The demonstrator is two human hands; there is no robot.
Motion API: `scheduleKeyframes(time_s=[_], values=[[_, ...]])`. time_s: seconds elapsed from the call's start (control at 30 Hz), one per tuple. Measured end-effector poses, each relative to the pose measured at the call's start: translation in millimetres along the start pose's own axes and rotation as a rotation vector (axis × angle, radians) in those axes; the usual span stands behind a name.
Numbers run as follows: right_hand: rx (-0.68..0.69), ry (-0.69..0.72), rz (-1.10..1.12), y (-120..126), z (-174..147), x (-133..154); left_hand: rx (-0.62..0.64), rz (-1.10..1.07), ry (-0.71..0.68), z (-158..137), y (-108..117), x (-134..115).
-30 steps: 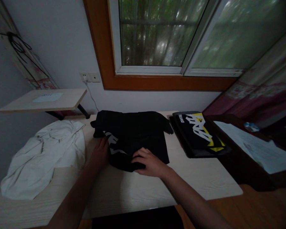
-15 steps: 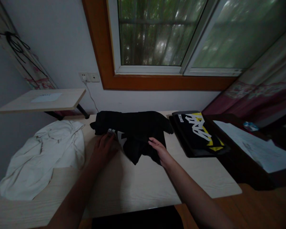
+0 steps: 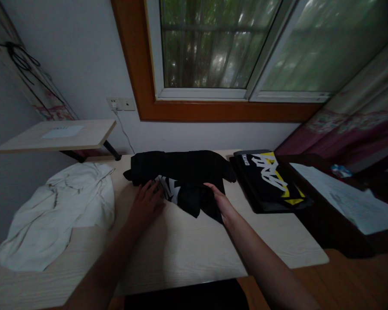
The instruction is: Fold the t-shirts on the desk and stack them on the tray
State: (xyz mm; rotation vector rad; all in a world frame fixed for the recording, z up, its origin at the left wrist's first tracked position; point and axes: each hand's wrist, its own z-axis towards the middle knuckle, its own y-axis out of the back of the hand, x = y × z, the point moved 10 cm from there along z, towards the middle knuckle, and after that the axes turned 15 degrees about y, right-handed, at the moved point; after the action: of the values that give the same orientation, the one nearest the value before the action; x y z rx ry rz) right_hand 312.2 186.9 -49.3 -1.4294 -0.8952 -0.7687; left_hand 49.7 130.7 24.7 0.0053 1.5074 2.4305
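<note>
A black garment (image 3: 181, 165), probably a T-shirt, lies partly folded on the pale wooden table (image 3: 187, 249), with part of a white print showing near its front. Fingers spread, my left hand (image 3: 147, 200) rests flat at the garment's near left edge. On the other side my right hand (image 3: 221, 204) is closed on the fabric at the near right, the thumb on top and the other fingers hidden beneath. A loose black corner of cloth hangs forward between the two hands.
A crumpled white cloth (image 3: 64, 211) lies on the left, below a small raised shelf (image 3: 93, 131). At the right is a stack of folded dark clothes (image 3: 265, 185) with a white and yellow print. Farther right, paper (image 3: 345, 198) covers a dark surface. A window (image 3: 220, 56) is behind.
The loose front cloth has shifted right and flattened, so more of the white print shows. My left hand has moved slightly right along the edge. The right hand has barely moved.
</note>
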Motion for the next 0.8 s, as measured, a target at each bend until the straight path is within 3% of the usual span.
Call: scheduleKeyframes(time_s=[0.17,0.33,0.67,0.8], values=[[-0.064,-0.026,0.009,-0.3,-2.6,0.3,0.065,-0.138,-0.146,-5.7,-3.3,-37.1],[0.029,0.034,-0.090,-13.4,-6.1,8.2,0.137,-0.227,-0.096,-8.3,-13.2,-54.7],[0.444,0.204,-0.360,-50.2,-15.3,9.6,0.149,-0.323,0.091,-5.1,-23.1,-43.7],[0.440,0.198,-0.325,-48.8,-17.8,11.0,0.155,-0.400,0.121,-3.1,-23.4,-36.6]])
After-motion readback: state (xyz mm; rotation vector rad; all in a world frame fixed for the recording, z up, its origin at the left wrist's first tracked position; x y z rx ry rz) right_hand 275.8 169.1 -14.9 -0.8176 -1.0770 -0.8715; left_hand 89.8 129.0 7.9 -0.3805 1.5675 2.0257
